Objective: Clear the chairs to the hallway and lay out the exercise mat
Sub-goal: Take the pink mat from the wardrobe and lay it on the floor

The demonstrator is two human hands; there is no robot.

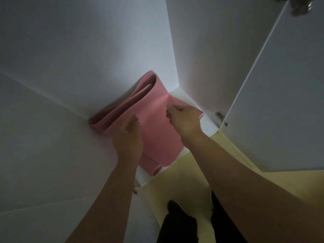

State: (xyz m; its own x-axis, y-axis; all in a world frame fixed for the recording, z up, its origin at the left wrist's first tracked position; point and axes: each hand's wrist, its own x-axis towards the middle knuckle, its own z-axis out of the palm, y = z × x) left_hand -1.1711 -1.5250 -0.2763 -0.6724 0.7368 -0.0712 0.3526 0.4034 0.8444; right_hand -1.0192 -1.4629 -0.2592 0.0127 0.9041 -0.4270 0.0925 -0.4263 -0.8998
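While both arms reach into the white cabinet [84, 55], the pink exercise mat [154, 123] lies on the cabinet's bottom panel [208, 126], loosely folded, not rolled tight. Its looped folds are jammed into the rear left corner and touch the left wall. One curled end hangs over the front edge of the panel.

Right hand [184, 118]: on the mat's top sheet, right side. Fingers curled and bunched together, pinching the sheet; a crease runs up from the fingertips.

Left hand [128, 137]: at the mat's left part, just beside the folds and touching the pink surface. Thumb lies on top. The back of the hand hides the other fingers, so I can't tell if they're apart, together or clamped on the mat.

Hands are near each other but apart, with bare mat between them.

Cabinet door [280, 102] stands open on the right, metal hinge [221, 118] at its lower inner corner. Pale yellow floor [192, 174] below. Person's dark trousers [178, 225] show at the bottom edge.
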